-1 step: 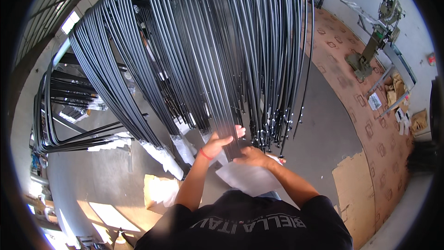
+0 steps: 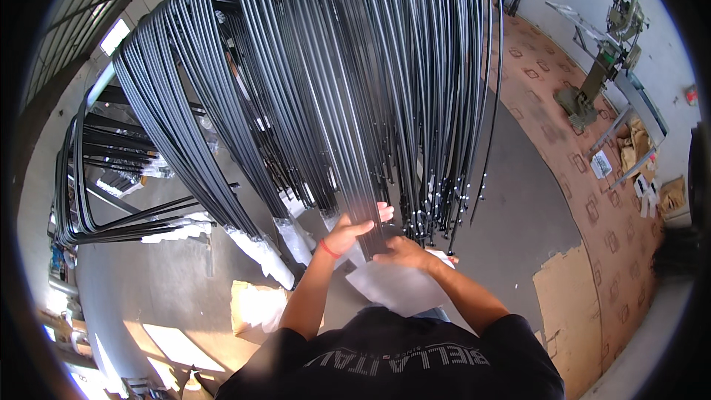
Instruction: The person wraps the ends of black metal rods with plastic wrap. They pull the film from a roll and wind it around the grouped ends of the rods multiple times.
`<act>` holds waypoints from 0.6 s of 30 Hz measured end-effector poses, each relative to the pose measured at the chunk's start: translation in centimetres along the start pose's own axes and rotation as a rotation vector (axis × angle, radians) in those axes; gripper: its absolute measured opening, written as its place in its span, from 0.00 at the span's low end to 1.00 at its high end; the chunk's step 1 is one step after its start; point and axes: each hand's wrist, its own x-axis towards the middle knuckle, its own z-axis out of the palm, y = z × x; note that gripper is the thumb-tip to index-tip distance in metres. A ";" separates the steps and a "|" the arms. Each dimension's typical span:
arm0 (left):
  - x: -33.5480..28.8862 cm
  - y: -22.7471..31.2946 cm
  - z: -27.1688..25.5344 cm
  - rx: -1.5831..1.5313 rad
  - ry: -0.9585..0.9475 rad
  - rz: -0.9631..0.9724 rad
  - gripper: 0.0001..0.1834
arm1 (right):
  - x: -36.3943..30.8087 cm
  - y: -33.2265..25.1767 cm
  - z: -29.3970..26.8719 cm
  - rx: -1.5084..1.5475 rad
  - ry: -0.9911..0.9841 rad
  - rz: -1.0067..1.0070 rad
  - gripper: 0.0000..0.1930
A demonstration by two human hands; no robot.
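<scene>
A bundle of long, glossy black cables (image 2: pixel 342 126) hangs down in front of me. My left hand (image 2: pixel 354 232) is closed round its lower part, thumb across the front and fingertips showing on the far side. Just below and to the right, my right hand (image 2: pixel 404 253) grips the bundle near its bottom end. A thin white plastic sheet or bag (image 2: pixel 400 289) lies under that hand, against my body; whether the fingers also pinch it, I cannot tell. The bundle's very end is hidden behind the right hand and the white plastic.
More black cables (image 2: pixel 437 104) with small fittings hang at the right. Left of me, hanging bundles (image 2: pixel 167 104) end in white wrapping (image 2: pixel 259 255). A pale rail (image 2: pixel 100 85) carries them. An open carton (image 2: pixel 237 310) stands at lower left, a green machine (image 2: pixel 592 78) at far right.
</scene>
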 end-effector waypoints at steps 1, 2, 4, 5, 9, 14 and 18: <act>0.2 0.0 0.1 0.013 -0.020 -0.002 0.29 | -0.2 -0.1 -0.2 0.050 -0.014 0.030 0.23; 0.4 -0.1 0.2 0.027 -0.039 -0.004 0.29 | 0.6 2.3 0.9 0.188 0.022 0.038 0.20; 0.3 -0.5 0.5 0.058 -0.056 -0.010 0.32 | 1.0 3.3 2.2 0.351 0.050 0.038 0.19; 0.1 -0.9 0.5 0.077 -0.049 -0.025 0.32 | 1.1 3.4 2.5 0.433 0.063 0.037 0.18; -1.5 -3.5 0.4 0.337 0.056 -0.069 0.29 | 1.3 2.7 1.3 0.459 -0.118 0.022 0.23; -3.8 -5.1 1.0 0.510 0.248 -0.155 0.14 | 0.7 1.5 0.5 0.513 -0.173 0.040 0.21; -4.0 -3.6 3.4 0.511 0.246 -0.056 0.10 | 1.2 2.9 1.4 0.596 -0.131 -0.009 0.17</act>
